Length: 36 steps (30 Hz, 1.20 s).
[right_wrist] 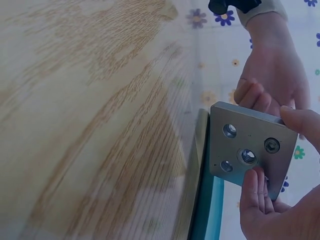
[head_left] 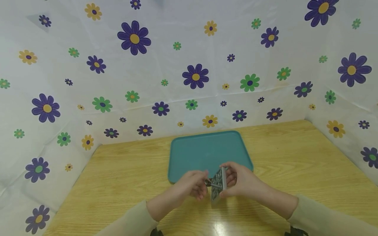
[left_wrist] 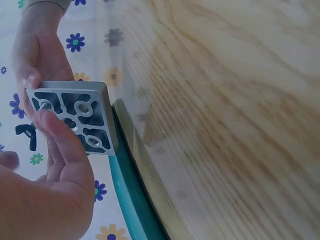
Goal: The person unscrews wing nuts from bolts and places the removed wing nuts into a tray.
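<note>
A square metal plate (right_wrist: 245, 162) with several holes stands on edge in my right hand (head_left: 243, 180), thumb and fingers gripping its edges. The ribbed, recessed face (left_wrist: 92, 122) is turned toward my left hand (head_left: 193, 185). A bolt (head_left: 216, 185) passes through a corner hole; its socket head (right_wrist: 271, 145) shows on the smooth face. At the bolt's far end sits a dark wing nut (left_wrist: 27, 134). My left fingers and thumb curl around the wing nut, a fingertip overlapping the bolt in the left wrist view.
A teal tray (head_left: 203, 154) lies on the wooden table (head_left: 127, 183), just beyond the hands. White flowered cloth (head_left: 165, 65) encloses the back and both sides of the table.
</note>
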{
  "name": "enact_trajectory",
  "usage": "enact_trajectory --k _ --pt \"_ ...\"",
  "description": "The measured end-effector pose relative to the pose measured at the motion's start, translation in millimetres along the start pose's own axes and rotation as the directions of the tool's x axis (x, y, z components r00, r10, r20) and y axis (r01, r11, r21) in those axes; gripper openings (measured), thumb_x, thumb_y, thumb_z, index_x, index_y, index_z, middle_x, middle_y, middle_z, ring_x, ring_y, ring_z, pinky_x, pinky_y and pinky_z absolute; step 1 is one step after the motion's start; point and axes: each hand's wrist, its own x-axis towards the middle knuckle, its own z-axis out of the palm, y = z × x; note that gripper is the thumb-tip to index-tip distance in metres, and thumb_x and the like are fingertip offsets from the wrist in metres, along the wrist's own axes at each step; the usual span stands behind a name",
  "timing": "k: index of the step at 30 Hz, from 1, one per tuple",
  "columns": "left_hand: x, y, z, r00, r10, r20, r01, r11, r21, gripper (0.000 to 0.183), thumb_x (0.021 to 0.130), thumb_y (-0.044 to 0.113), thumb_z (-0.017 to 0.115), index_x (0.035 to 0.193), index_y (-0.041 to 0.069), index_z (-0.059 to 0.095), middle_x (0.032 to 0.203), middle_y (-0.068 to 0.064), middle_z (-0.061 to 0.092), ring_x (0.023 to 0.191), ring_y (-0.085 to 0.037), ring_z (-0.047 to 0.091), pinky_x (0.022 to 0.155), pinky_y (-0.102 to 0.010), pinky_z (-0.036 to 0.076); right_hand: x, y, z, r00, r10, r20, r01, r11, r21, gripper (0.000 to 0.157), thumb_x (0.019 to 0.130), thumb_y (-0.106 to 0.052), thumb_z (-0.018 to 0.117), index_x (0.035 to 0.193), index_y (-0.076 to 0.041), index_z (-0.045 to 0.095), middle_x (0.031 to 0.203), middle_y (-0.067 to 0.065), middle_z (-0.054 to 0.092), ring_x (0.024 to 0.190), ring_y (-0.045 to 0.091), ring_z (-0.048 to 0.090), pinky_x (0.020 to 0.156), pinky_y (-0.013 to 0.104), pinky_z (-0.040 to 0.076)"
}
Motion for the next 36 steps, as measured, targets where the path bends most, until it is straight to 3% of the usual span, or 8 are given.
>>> enact_trajectory --k 4,7,13,19,24,27,31,36 --pt "-0.5 -2.4 -2.1 0.997 0.073 0.023 -0.074 0.994 0.079 0.043 0.108 0.034 0.060 0.128 -0.004 0.063 0.087 -0.003 0.070 0.076 -0.011 0.067 0.072 -0.030 0.060 -0.3 0.6 -0.4 1.000 0.021 -0.007 -0.021 1.000 -0.005 0.089 0.073 -0.003 0.093 0.149 0.009 0.047 0.114 0.016 0.065 0.095 0.020 0.064 0.084 0.032 0.059" --pt "-0.1 -3.8 -3.3 0.988 0.151 0.044 -0.156 0.972 0.173 0.036 0.104 0.028 0.069 0.128 0.001 0.064 0.099 -0.007 0.071 0.085 -0.013 0.068 0.081 -0.033 0.060 0.0 0.9 -0.5 0.999 0.028 -0.019 -0.028 1.000 -0.010 0.090 0.074 -0.003 0.094 0.149 0.009 0.046 0.115 0.016 0.065 0.095 0.020 0.065 0.085 0.033 0.059" --pt "0.9 -3.8 -1.3 0.970 0.244 0.014 -0.237 0.926 0.295 0.022 0.100 0.017 0.075 0.117 0.004 0.070 0.101 -0.009 0.073 0.086 -0.008 0.066 0.081 -0.023 0.056 0.2 1.7 -0.1 0.999 0.022 -0.032 -0.022 1.000 -0.002 0.090 0.073 -0.003 0.093 0.149 0.010 0.047 0.114 0.016 0.066 0.094 0.019 0.066 0.084 0.032 0.060" --pt "-0.2 -1.4 0.2 0.964 0.264 -0.008 -0.250 0.922 0.295 0.017 0.100 0.017 0.075 0.104 0.001 0.071 0.090 -0.010 0.074 0.074 -0.008 0.065 0.070 -0.020 0.054 -0.6 0.9 0.4 0.999 0.033 -0.038 -0.033 0.999 0.004 0.090 0.073 -0.002 0.093 0.149 0.010 0.046 0.115 0.016 0.065 0.094 0.019 0.066 0.084 0.033 0.060" --pt "0.6 0.6 1.6 0.963 0.269 0.010 -0.262 0.925 0.276 0.018 0.102 0.016 0.071 0.094 0.001 0.068 0.072 -0.002 0.067 0.063 -0.008 0.059 0.063 -0.022 0.051 -0.5 -0.1 0.5 0.999 0.027 -0.032 -0.027 1.000 0.000 0.090 0.074 -0.003 0.093 0.149 0.010 0.046 0.115 0.016 0.065 0.094 0.019 0.065 0.083 0.032 0.060" --pt "0.5 1.9 1.8 0.967 0.253 0.032 -0.253 0.934 0.251 0.021 0.104 0.016 0.068 0.091 0.000 0.064 0.064 0.002 0.061 0.058 -0.008 0.056 0.059 -0.023 0.049 -0.6 -1.3 0.4 0.999 0.030 -0.025 -0.030 1.000 0.001 0.089 0.074 -0.003 0.093 0.149 0.009 0.046 0.115 0.016 0.065 0.094 0.019 0.065 0.084 0.033 0.060" --pt "1.2 3.9 1.7 0.973 0.225 0.052 -0.230 0.927 0.295 0.028 0.108 0.018 0.062 0.086 0.000 0.062 0.056 0.005 0.053 0.050 -0.008 0.047 0.052 -0.022 0.039 -0.5 -2.3 0.2 0.999 0.033 -0.018 -0.033 0.999 -0.001 0.089 0.074 -0.003 0.093 0.149 0.009 0.047 0.115 0.016 0.065 0.094 0.019 0.065 0.084 0.034 0.059" --pt "3.1 3.6 2.7 0.984 0.170 0.059 -0.180 0.932 0.315 0.041 0.111 0.021 0.055 0.072 0.009 0.056 0.051 0.007 0.046 0.045 -0.007 0.040 0.049 -0.022 0.035 0.4 -2.5 0.7 0.999 0.028 -0.020 -0.028 1.000 -0.014 0.089 0.073 -0.004 0.093 0.149 0.008 0.047 0.114 0.015 0.065 0.093 0.019 0.066 0.084 0.032 0.059"
